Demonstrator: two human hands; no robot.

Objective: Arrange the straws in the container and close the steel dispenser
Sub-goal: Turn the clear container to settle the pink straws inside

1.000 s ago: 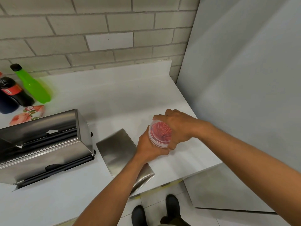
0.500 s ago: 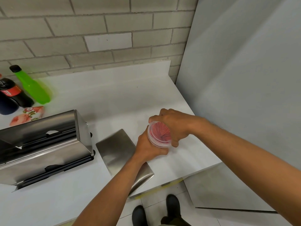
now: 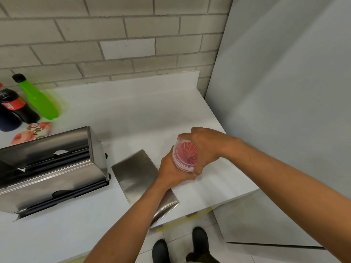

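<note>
Both the left hand [image 3: 171, 170] and right hand [image 3: 206, 147] hold the clear container [image 3: 183, 164] of red straws [image 3: 185, 153], but the steel dispenser [image 3: 51, 168] is not closed yet.

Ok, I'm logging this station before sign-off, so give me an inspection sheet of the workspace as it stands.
Surface: white counter, no spills seen.
Job's things: clear container of red straws held above the counter; steel dispenser open; steel lid lying flat beside it.
Clutter: green bottle, cola bottle, floral packet at far left.
Grips: left hand and right hand both closed on the container.
Cables: nothing seen.
Surroundings: brick wall, grey panel, tiled floor.
</note>
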